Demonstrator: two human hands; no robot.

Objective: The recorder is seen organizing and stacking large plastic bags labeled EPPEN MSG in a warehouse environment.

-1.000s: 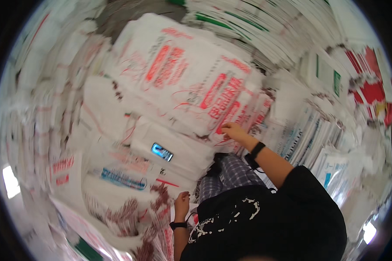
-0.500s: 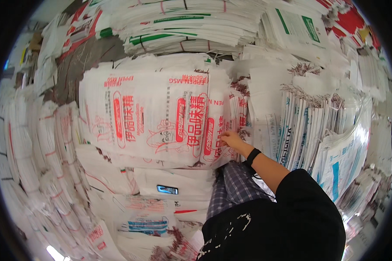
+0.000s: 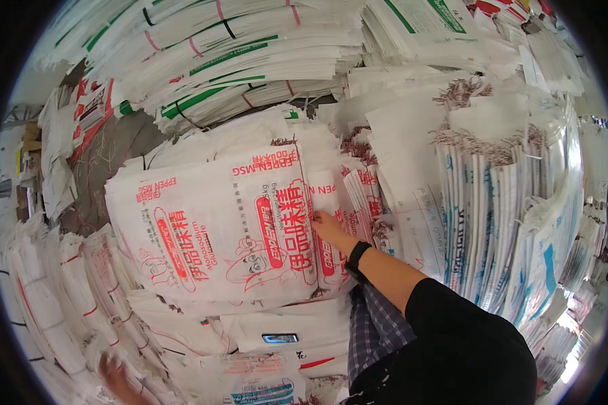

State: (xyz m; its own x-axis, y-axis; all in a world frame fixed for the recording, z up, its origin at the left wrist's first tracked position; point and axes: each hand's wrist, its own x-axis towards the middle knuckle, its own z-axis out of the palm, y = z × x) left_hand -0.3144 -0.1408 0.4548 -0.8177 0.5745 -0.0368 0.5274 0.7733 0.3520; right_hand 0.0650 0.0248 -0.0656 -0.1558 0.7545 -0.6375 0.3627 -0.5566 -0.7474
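Note:
A white woven sack (image 3: 203,229) with red print and a cartoon figure lies flat on a stack in front of me. At its right edge my right hand (image 3: 331,231), with a black band at the wrist, has its fingers closed on the sack's border. Another red-printed sack (image 3: 331,260) shows beneath that edge. My left hand (image 3: 115,374) comes in low at the left, over bundled white sacks (image 3: 47,304). Motion smears its fingers, and I make out nothing in it.
A phone (image 3: 280,338) lies on white sacks just in front of my legs. Blue-printed sacks (image 3: 476,223) stand packed on the right. Tall stacks with green stripes (image 3: 250,61) rise at the back. Grey floor (image 3: 125,145) shows at the far left.
My left hand has come into view at the lower left. My right hand has shifted left along the sack's right side. The view has tilted and moved.

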